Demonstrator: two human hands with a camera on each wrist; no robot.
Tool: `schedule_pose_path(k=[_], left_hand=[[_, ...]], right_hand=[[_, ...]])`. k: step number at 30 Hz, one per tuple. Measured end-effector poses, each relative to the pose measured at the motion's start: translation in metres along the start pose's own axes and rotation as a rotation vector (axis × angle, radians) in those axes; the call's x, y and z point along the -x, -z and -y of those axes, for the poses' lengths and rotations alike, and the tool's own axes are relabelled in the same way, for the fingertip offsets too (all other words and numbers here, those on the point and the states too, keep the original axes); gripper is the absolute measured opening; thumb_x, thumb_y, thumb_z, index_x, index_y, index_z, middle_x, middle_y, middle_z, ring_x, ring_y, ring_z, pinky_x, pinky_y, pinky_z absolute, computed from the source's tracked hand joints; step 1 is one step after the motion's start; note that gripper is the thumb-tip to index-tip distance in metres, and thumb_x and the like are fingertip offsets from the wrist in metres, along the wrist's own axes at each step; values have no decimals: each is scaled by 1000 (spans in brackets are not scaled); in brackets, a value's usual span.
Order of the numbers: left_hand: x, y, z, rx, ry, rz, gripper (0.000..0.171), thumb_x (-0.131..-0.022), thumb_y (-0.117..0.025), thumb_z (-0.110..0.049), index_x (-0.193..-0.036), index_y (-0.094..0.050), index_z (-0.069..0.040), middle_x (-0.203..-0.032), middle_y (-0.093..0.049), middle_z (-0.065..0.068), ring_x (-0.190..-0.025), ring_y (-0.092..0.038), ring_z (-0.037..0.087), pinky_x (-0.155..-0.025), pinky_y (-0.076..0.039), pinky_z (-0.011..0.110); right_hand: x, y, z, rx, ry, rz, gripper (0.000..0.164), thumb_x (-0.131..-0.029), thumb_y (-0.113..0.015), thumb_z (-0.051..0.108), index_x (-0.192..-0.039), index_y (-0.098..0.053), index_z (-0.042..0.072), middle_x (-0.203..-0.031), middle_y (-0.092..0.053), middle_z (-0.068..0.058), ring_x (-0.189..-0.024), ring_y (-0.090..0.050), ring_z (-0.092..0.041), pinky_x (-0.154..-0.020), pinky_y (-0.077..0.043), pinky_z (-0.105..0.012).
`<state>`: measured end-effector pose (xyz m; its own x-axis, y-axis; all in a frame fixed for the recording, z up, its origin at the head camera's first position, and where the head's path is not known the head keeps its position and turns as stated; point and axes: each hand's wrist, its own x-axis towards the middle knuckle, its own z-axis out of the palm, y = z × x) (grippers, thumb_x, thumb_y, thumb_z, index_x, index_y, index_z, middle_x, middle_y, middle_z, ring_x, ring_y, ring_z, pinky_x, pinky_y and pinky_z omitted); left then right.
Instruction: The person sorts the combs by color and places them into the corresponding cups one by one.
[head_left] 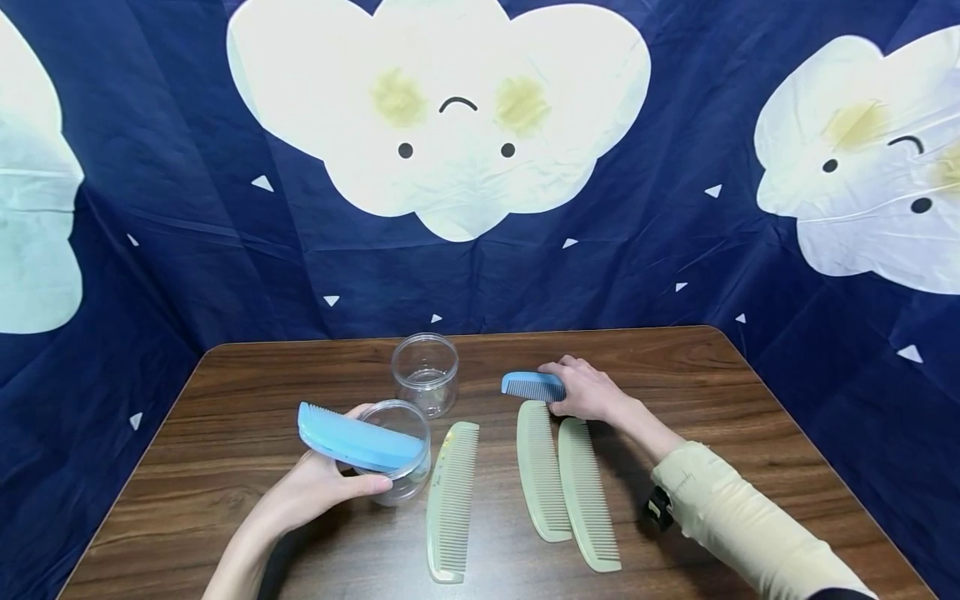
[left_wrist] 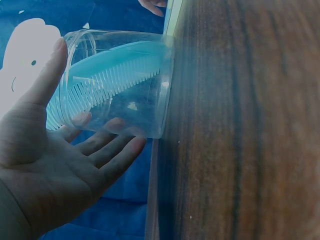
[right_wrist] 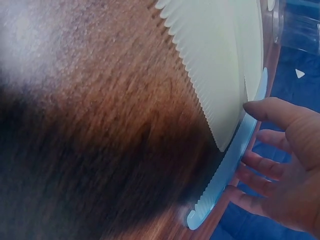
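Observation:
My left hand (head_left: 318,487) grips a clear plastic jar (head_left: 408,483), thumb on its near side and fingers on the far side. A blue comb (head_left: 356,437) leans inside the jar, its upper end sticking out over the rim to the left; the left wrist view shows its teeth (left_wrist: 100,92) through the wall. At the back right, my right hand (head_left: 588,392) pinches a smaller-looking blue comb (head_left: 525,385) by its right end. In the right wrist view the thumb lies on one side of this comb (right_wrist: 227,165) and the fingers on the other.
A second clear jar (head_left: 425,375) stands open behind the held one. Pale green combs lie on the wooden table (head_left: 225,433): one comb (head_left: 453,500) beside the held jar, two more, a left one (head_left: 542,475) and a right one (head_left: 588,500), in front of my right hand.

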<state>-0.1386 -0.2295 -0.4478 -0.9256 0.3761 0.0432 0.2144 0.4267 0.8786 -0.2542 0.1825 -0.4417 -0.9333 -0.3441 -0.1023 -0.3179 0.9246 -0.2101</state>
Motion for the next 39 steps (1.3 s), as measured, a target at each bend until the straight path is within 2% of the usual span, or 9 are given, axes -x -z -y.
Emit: schedule_pose_path(k=[5,8,14,19,24,31,39], left_hand=[[0,0,-2,-4,16,7,94,-87,-84,-29,-161,-28,-13,-152,-53,13,-132,-52,14,-102,-47,30],[0,0,-3,-1,21,8,95,-87,-84,-29,-161,-27,-14,-153,-52,13,-132,-51,11,-102,-47,31],[1,0,-2,10,1,3,93,-86,-84,-27,-160,-29,-15,-152,-53,13,-127,-52,0,-99,-47,21],[1,0,-2,-1,10,-3,94,-86,-85,-28,-160,-30,-15,-154,-50,13,-128,-50,-2,-99,-46,21],[2,0,-1,7,1,-7,94,-86,-84,-26,-160,-29,-13,-152,-53,13,-126,-51,-4,-99,-45,19],[-1,0,-2,-35,-18,-4,92,-85,-86,-29,-159,-32,-19,-152,-53,13,-126,-52,-1,-97,-46,18],[-1,1,0,-38,-42,-10,92,-85,-86,-27,-159,-32,-20,-150,-54,12,-125,-52,-2,-98,-45,17]], right_hand=[[-2,2,-1,29,-13,22,66,-83,-79,21,-146,-57,19,-140,-57,-14,-125,-56,-34,-84,-53,-55],[-2,4,-1,57,-8,31,66,-82,-80,19,-144,-59,18,-133,-59,-12,-117,-56,-31,-82,-53,-53],[-4,5,0,88,10,40,65,-81,-82,18,-142,-60,17,-125,-60,-9,-108,-55,-27,-80,-52,-50],[-7,4,-2,72,13,34,65,-78,-83,18,-139,-62,18,-121,-60,-8,-106,-56,-26,-79,-51,-51],[-11,3,-6,44,23,11,64,-73,-84,18,-135,-65,19,-114,-62,-5,-99,-56,-23,-72,-50,-44],[-11,4,-11,19,32,-18,63,-70,-85,19,-132,-68,20,-109,-62,-4,-94,-56,-19,-72,-49,-41],[-11,11,-13,3,30,-57,64,-74,-85,22,-134,-66,19,-115,-63,-5,-95,-57,-20,-71,-48,-41]])
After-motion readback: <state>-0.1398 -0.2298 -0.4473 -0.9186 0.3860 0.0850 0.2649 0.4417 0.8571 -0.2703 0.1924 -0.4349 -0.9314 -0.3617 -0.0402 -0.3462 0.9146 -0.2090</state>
